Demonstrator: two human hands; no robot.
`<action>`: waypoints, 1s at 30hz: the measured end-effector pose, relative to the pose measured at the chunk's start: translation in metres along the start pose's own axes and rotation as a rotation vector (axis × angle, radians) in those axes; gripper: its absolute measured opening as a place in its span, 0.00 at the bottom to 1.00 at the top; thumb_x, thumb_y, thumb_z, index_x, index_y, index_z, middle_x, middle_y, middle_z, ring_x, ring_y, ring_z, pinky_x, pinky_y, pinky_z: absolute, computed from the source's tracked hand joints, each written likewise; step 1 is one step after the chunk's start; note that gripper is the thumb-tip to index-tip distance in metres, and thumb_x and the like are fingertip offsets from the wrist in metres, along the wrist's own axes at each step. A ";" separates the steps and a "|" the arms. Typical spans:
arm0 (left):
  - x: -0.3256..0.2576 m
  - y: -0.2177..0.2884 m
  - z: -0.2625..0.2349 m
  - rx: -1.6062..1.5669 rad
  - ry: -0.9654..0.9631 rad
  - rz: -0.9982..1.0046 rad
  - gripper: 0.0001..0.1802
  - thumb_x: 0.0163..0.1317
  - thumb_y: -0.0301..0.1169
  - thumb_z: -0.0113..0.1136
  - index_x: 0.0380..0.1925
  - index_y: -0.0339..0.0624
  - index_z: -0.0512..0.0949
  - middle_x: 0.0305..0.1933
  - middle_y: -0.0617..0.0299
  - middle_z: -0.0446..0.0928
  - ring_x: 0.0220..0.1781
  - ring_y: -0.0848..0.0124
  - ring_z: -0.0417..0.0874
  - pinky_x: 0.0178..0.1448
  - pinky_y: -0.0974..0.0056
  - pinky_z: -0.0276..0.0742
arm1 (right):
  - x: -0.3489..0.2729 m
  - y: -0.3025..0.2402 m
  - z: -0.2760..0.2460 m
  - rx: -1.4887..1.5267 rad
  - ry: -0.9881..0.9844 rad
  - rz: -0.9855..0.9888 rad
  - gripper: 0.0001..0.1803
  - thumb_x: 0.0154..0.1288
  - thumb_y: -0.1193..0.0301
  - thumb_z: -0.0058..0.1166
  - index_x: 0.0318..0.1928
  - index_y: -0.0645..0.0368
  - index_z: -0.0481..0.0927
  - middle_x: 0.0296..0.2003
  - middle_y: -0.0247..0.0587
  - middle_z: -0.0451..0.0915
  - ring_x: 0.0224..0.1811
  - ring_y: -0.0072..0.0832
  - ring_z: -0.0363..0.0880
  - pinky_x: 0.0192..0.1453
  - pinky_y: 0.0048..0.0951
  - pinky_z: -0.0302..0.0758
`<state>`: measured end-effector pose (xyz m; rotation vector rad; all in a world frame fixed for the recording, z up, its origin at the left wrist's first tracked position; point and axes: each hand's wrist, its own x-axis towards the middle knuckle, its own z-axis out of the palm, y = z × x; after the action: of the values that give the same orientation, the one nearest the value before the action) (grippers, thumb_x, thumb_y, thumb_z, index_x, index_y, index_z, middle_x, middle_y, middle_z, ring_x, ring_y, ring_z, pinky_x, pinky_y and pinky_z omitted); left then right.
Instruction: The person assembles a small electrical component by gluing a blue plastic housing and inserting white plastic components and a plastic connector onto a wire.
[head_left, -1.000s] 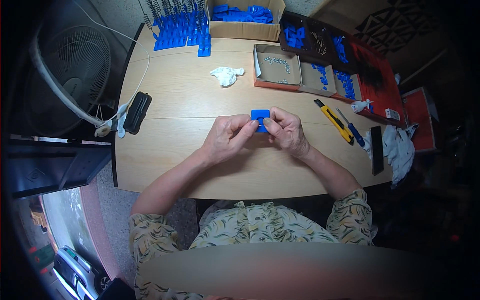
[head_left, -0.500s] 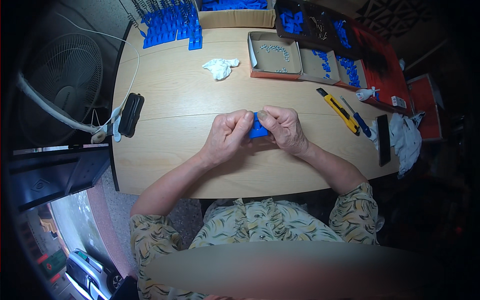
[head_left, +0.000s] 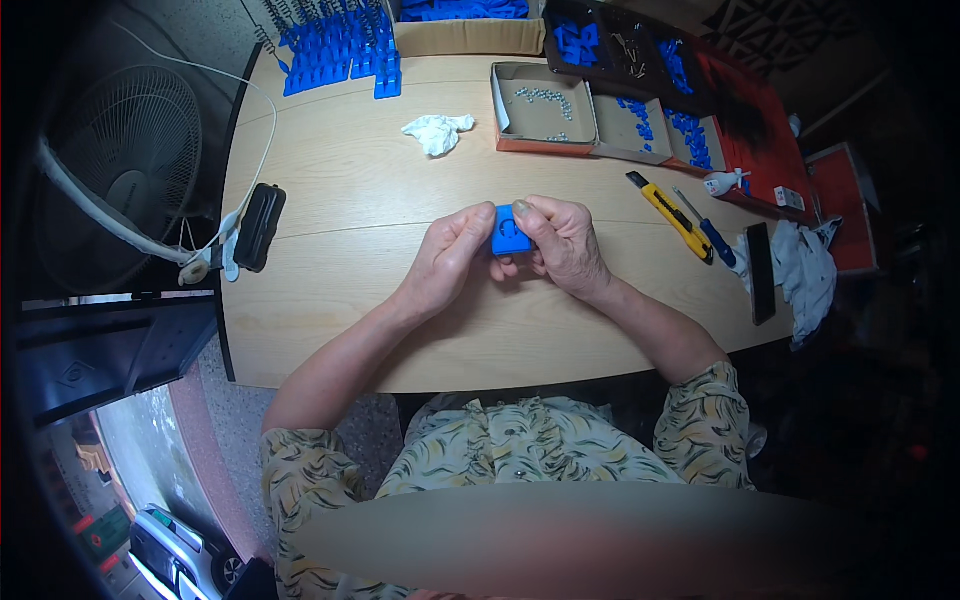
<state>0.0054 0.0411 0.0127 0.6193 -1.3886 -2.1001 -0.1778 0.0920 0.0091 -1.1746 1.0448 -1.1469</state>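
Note:
Both of my hands hold one small blue plastic part (head_left: 508, 233) above the middle of the light wooden table (head_left: 340, 170). My left hand (head_left: 450, 258) grips its left side with thumb and fingers. My right hand (head_left: 562, 245) clasps its right side, thumb on its top edge. The part's front face shows round holes. Most of its body is hidden behind my fingers.
Rows of blue parts (head_left: 335, 50) stand at the table's back left, beside a cardboard box (head_left: 470, 35). A crumpled white cloth (head_left: 436, 132), open trays (head_left: 545, 108) with small pieces, a yellow utility knife (head_left: 670, 215), a blue screwdriver (head_left: 708, 232) and a black adapter (head_left: 259, 226) lie around. A fan (head_left: 120, 170) stands left.
My hands have lifted the blue part off the table and turned it up between them. The view has shifted slightly.

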 end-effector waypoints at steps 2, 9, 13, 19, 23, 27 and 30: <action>0.001 -0.006 -0.002 -0.018 0.010 -0.016 0.17 0.79 0.39 0.43 0.40 0.36 0.74 0.36 0.60 0.79 0.35 0.77 0.81 0.40 0.72 0.79 | 0.002 0.001 -0.001 -0.006 0.005 0.008 0.21 0.78 0.56 0.45 0.32 0.59 0.75 0.19 0.27 0.74 0.19 0.08 0.68 0.19 0.13 0.63; 0.001 -0.004 -0.005 0.084 0.029 0.053 0.11 0.78 0.33 0.45 0.40 0.38 0.71 0.37 0.62 0.77 0.38 0.79 0.80 0.43 0.72 0.78 | -0.001 -0.002 0.007 -0.056 0.047 0.001 0.16 0.77 0.59 0.48 0.34 0.57 0.70 0.23 0.27 0.74 0.22 0.09 0.70 0.23 0.13 0.66; -0.001 -0.001 -0.003 0.132 0.029 0.066 0.10 0.77 0.33 0.45 0.39 0.38 0.70 0.36 0.63 0.76 0.37 0.80 0.79 0.43 0.72 0.78 | -0.002 0.000 -0.001 0.030 -0.042 0.002 0.14 0.75 0.61 0.52 0.36 0.57 0.69 0.25 0.29 0.76 0.25 0.10 0.73 0.27 0.14 0.70; -0.002 -0.003 -0.004 0.204 -0.020 0.085 0.10 0.77 0.33 0.47 0.36 0.39 0.68 0.35 0.64 0.75 0.36 0.80 0.78 0.41 0.72 0.78 | 0.000 -0.005 -0.004 -0.151 0.016 0.027 0.17 0.75 0.59 0.52 0.32 0.59 0.73 0.22 0.30 0.76 0.22 0.11 0.73 0.22 0.16 0.68; -0.004 -0.004 -0.005 0.315 -0.024 0.092 0.11 0.76 0.33 0.47 0.34 0.39 0.68 0.31 0.64 0.74 0.34 0.80 0.79 0.39 0.71 0.78 | 0.000 0.000 0.000 -0.198 0.034 0.001 0.20 0.74 0.58 0.53 0.29 0.59 0.75 0.20 0.29 0.75 0.20 0.11 0.71 0.20 0.16 0.66; -0.002 -0.007 -0.003 0.264 -0.017 0.092 0.12 0.75 0.33 0.49 0.32 0.39 0.68 0.28 0.64 0.74 0.33 0.79 0.79 0.37 0.71 0.77 | -0.002 0.002 -0.009 -0.051 0.035 0.066 0.20 0.74 0.57 0.54 0.28 0.59 0.76 0.19 0.27 0.74 0.20 0.10 0.69 0.22 0.17 0.64; -0.003 0.007 0.000 0.323 -0.003 0.084 0.12 0.74 0.32 0.50 0.32 0.38 0.68 0.26 0.64 0.73 0.31 0.79 0.78 0.35 0.71 0.75 | 0.004 -0.003 -0.010 -0.179 0.020 -0.020 0.21 0.74 0.58 0.55 0.27 0.59 0.77 0.19 0.25 0.72 0.21 0.09 0.66 0.23 0.18 0.62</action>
<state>0.0087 0.0404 0.0194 0.6703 -1.7414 -1.8266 -0.1874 0.0866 0.0104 -1.3183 1.1725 -1.1001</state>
